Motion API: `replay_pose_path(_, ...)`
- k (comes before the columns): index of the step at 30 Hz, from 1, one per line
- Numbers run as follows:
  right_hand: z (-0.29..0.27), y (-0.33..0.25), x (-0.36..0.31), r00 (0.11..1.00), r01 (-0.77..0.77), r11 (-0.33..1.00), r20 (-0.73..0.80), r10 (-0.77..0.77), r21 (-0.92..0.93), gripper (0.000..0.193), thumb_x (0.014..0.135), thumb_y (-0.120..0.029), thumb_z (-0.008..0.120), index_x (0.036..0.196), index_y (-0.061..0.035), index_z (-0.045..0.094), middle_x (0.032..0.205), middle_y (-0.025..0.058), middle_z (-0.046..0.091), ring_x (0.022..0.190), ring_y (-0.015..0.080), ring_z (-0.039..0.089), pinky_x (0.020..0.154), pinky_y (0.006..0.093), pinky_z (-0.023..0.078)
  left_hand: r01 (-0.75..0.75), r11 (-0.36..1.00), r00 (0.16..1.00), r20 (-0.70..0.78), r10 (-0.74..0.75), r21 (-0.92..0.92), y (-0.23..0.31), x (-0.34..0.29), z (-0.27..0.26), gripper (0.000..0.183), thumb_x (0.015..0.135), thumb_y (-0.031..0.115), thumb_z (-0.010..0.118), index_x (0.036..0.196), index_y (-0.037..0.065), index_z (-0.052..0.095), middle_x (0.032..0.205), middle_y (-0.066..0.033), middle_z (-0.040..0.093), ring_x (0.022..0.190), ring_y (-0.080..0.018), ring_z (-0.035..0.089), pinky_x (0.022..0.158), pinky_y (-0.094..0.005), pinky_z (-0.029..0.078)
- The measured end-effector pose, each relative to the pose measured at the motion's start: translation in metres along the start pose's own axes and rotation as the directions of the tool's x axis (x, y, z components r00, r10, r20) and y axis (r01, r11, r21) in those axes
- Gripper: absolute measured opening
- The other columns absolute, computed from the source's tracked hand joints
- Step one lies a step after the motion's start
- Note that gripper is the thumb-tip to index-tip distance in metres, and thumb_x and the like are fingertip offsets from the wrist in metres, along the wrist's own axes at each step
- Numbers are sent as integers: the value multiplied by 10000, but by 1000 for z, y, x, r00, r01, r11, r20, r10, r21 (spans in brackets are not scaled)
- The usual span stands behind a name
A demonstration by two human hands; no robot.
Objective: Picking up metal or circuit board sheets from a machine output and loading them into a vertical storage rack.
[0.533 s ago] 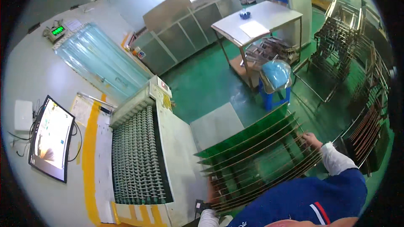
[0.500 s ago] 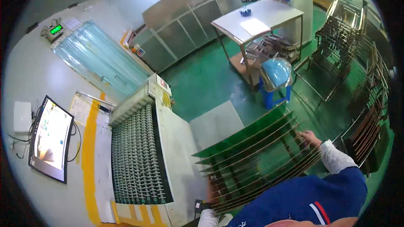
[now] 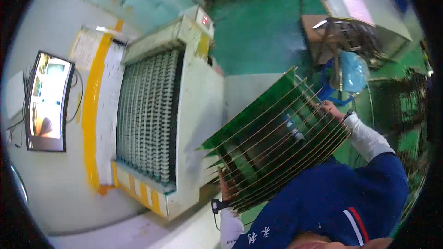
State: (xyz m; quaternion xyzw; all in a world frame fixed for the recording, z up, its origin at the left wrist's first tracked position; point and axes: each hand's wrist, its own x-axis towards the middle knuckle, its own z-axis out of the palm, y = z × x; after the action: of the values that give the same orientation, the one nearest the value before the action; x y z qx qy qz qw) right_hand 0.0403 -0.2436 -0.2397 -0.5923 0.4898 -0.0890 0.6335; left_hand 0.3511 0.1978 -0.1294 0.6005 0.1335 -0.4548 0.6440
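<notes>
**Plainly between two hands: a rack of green panels**

The rack [image 3: 225,159] is in front of the person's navy top [image 3: 300,193], just right of a pale machine [image 3: 200,87], and carries a row of thin panels [image 3: 260,115] standing on edge with narrow gaps between them. Within the machine's open bed lie close rows of small discs [image 3: 147,120] on parallel shafts. Farther off, a clear plastic bag [image 3: 354,74] with something light blue inside sits on a blue stool [image 3: 328,80], and the table [image 3: 385,34] behind has dark metal pieces on its brown lower shelf [image 3: 314,23].

The right arm reaches forward, bent, its hand [image 3: 332,110] at the rack's far right end with fingers curled around the frame. The left hand [image 3: 226,186] is at the near left end, upright against the side; its fingers are mostly hidden, so I cannot tell how tightly they close. A small dark device [image 3: 215,206] is by the left wrist.

The panels are flat, dark green and glossy, with thin coppery edges. White sleeves [image 3: 369,136] look loose and wrinkled. Yellow tape [image 3: 92,124] bands the pale surface beside the machine, and the green floor [image 3: 258,32] has a dull sheen.
</notes>
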Motion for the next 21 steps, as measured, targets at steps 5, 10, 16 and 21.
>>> replay_pose_path(5,-12,-5,116,988,15,989,152,7,-148,377,819,-348,638,863,26,634,732,30,592,653,118,518,565,277,413,-79,997,987,-141,80,15,-82,-8,-27,589,875,499,489,1351,179,355,1163,-68,515,982,-245,570,677,-360,546)
replay_pose_path(10,20,-58,185,898,-65,995,431,89,-69,357,812,-312,636,911,31,644,773,44,622,687,122,547,598,272,436,-113,950,989,-127,79,-290,-83,-28,20,605,870,509,496,1342,153,363,1213,-66,483,983,-244,557,697,-385,553)
replay_pose_path(16,93,-132,231,863,31,954,489,125,-299,363,791,-304,643,968,13,649,801,51,644,684,143,565,603,309,450,-127,947,839,-541,-57,-296,-44,-30,90,631,864,610,409,1233,103,477,1157,-77,530,950,-245,560,763,-435,511)
replay_pose_path(21,148,-175,256,839,70,969,540,72,-238,339,781,-312,646,933,-9,639,831,61,639,743,153,575,590,318,456,-153,871,922,-384,-43,-466,-90,2,46,722,823,672,415,1254,93,456,1200,-89,510,1023,-261,518,846,-454,451)
